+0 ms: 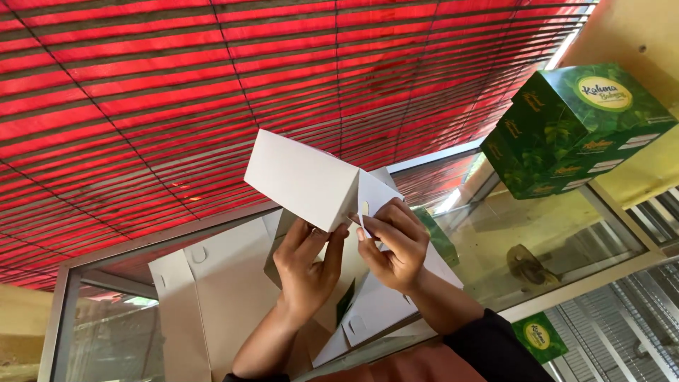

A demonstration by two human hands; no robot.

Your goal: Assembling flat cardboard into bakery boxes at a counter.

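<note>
I hold a partly folded white cardboard box [300,177] up in front of me over a glass counter [552,233]. My left hand [308,269] grips its lower edge from below, thumb on the front panel. My right hand [392,244] pinches a white side flap [373,194] with a small slot, next to the box's corner. Beneath my hands lie several flat unfolded box blanks [212,297], white inside with green printed outsides.
A stack of two assembled green leaf-printed boxes [573,127] stands at the right on the counter. A red slatted blind [177,92] fills the background. A small dark object [527,263] shows under the glass. A green piece [541,336] lies at lower right.
</note>
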